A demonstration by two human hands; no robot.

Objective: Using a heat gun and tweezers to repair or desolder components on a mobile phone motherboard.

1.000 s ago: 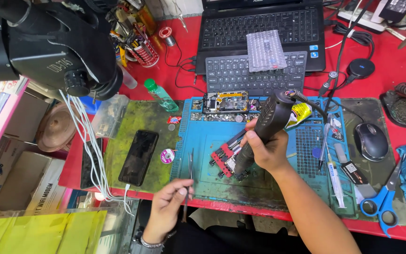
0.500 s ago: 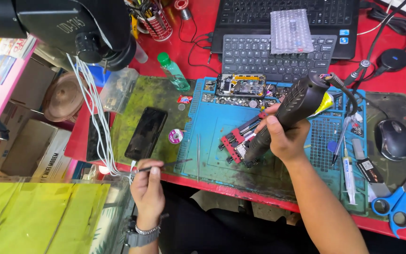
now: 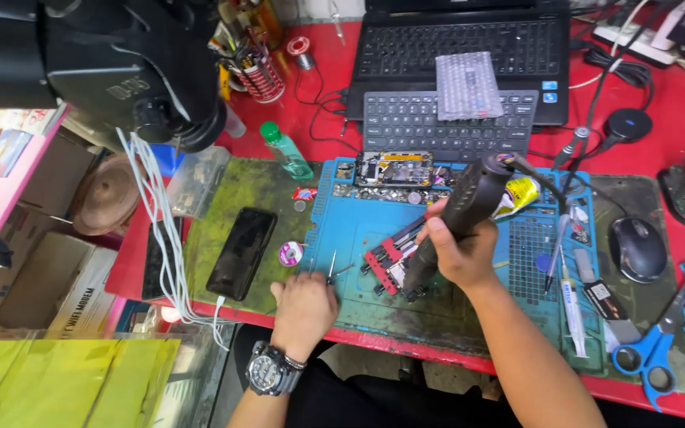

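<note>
**Hands over the blue mat**

A black phone (image 3: 241,252) lies on the green mat (image 3: 235,186) at 9 o'clock. Just right of it, the left hand (image 3: 304,305) rests on the blue mat (image 3: 358,230), fingers curled and pinching tweezers (image 3: 331,268) that point to 12 o'clock. Right of that sits a red clamp (image 3: 390,257). The right hand (image 3: 457,250) is wrapped tight around a black tool (image 3: 461,210), tip down beside the clamp. A mouse (image 3: 637,249) rests at 3 o'clock on the red tabletop (image 3: 679,119).

The right hand (image 3: 457,250) grips a black hot-air handpiece (image 3: 461,210) above a red clamp fixture (image 3: 390,257) (on the blue mat (image 3: 358,218)). The left hand (image 3: 304,305) touches tweezers (image 3: 331,268).
</note>
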